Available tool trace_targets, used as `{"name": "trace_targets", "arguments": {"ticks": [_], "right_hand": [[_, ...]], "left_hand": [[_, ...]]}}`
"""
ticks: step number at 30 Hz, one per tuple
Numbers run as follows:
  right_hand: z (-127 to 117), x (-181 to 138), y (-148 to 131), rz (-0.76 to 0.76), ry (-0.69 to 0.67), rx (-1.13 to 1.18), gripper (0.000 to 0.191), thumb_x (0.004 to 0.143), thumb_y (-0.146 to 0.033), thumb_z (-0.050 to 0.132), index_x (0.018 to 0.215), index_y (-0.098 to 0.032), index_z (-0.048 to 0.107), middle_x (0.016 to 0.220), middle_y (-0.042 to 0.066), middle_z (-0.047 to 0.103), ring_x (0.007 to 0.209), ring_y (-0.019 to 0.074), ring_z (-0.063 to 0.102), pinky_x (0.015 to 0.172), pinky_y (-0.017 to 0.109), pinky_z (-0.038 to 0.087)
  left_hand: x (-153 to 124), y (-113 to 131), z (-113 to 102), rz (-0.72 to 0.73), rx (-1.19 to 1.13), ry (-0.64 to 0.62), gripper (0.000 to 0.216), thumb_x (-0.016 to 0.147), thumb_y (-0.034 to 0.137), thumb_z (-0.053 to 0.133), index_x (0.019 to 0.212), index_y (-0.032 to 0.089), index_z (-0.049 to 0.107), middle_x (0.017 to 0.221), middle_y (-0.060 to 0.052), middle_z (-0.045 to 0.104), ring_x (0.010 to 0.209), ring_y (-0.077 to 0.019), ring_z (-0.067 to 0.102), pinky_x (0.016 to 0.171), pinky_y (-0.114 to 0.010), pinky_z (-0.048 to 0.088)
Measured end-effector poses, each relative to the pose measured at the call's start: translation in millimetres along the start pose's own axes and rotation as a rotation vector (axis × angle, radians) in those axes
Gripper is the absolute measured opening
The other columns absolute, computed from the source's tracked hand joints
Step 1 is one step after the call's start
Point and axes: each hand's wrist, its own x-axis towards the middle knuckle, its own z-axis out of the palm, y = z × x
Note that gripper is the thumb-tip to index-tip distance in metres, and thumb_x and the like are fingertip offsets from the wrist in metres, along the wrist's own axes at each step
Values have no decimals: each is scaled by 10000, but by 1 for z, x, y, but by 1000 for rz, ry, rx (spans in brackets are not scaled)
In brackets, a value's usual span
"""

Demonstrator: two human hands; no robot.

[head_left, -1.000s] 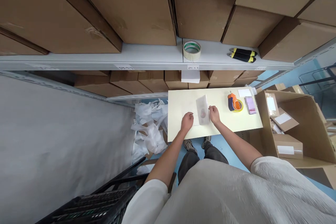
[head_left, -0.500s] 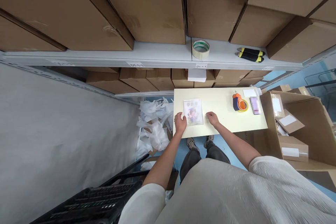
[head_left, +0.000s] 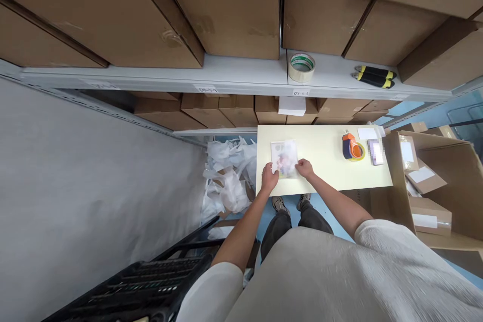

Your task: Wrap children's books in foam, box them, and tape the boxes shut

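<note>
A flat rectangular packet [head_left: 284,157], pale with a colourful printed picture and a shiny clear cover, is at the left part of the cream tabletop [head_left: 320,161]. My left hand [head_left: 269,179] grips its lower left edge, thumb over the face and fingers along the side. At the lower right edge, my right hand [head_left: 304,168] pinches the packet between thumb and fingers. Whether the packet is slightly raised or rests flat, I cannot tell. Further right lie an orange and blue tape dispenser [head_left: 350,146] with yellow tape, a white label [head_left: 367,134] and a blurred purplish item [head_left: 376,152].
Above the table a grey shelf [head_left: 241,76] bears cardboard boxes [head_left: 234,10], a tape roll [head_left: 301,67] and black-yellow cutters [head_left: 375,76]. A large open carton [head_left: 462,181] with parcels stands right. White plastic bags [head_left: 230,181] lie left, near a black crate [head_left: 151,282].
My right hand has moved left from beside the packet onto its right edge. My left hand has closed on the left edge. The whole view has shifted slightly.
</note>
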Motion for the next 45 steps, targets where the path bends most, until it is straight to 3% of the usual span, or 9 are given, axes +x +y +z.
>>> {"name": "trace_targets", "arguments": {"ticks": [5,10,13,17,22,29,35,45], "right_hand": [[4,4,-13,-108,-23,70,59,737,-251,623,740,-243,565,693,-54,571,700,154,548,709,263,460],[19,25,-46,-164,-57,174,109,733,-306,662,811,-230,653,699,-44,620,709,165,582,697,270,500],[31,42,-68,-149,-45,173,118,738,-299,666,827,-222,683,712,-33,649,707,165,603,687,269,514],[44,61,-84,-82,-28,105,78,748,-260,647,802,-222,689,706,-36,652,698,155,610,674,251,509],[50,70,-82,-21,4,45,63,740,-223,657,786,-225,700,726,-20,667,725,172,631,712,271,517],[51,58,-82,-65,59,-126,135,846,-223,666,951,-236,751,918,33,749,929,213,700,828,290,531],[43,40,-83,-103,104,-160,319,944,-301,656,1250,-218,695,1163,81,741,1030,231,695,864,321,552],[7,-7,-60,-204,112,-92,246,969,-225,578,1155,-203,738,1184,89,763,1036,214,706,926,310,547]], "left_hand": [[0,3,-10,22,-22,56,521,885,163,638,1404,193,595,1371,-156,670,1268,-297,686,1161,-464,523],[19,13,-37,129,8,219,570,883,133,607,1445,214,551,1444,-149,616,1412,-291,587,1236,-450,465],[37,23,-52,146,61,254,576,899,153,608,1466,213,525,1504,-155,580,1486,-303,518,1267,-472,428],[52,28,-59,135,183,188,556,897,166,632,1447,205,555,1565,-171,537,1505,-336,492,1272,-513,411],[52,19,-55,179,321,12,501,909,147,610,1403,232,626,1577,-149,553,1517,-327,485,1275,-504,411],[44,15,-58,200,431,-72,533,944,179,591,1476,211,611,1718,-152,447,1602,-345,400,1302,-523,385],[35,23,-61,210,443,-70,548,946,163,581,1491,217,601,1727,-159,438,1632,-324,367,1308,-514,370],[11,49,-61,334,345,-26,577,916,161,576,1492,196,583,1628,-175,541,1574,-318,453,1305,-512,391]]}}
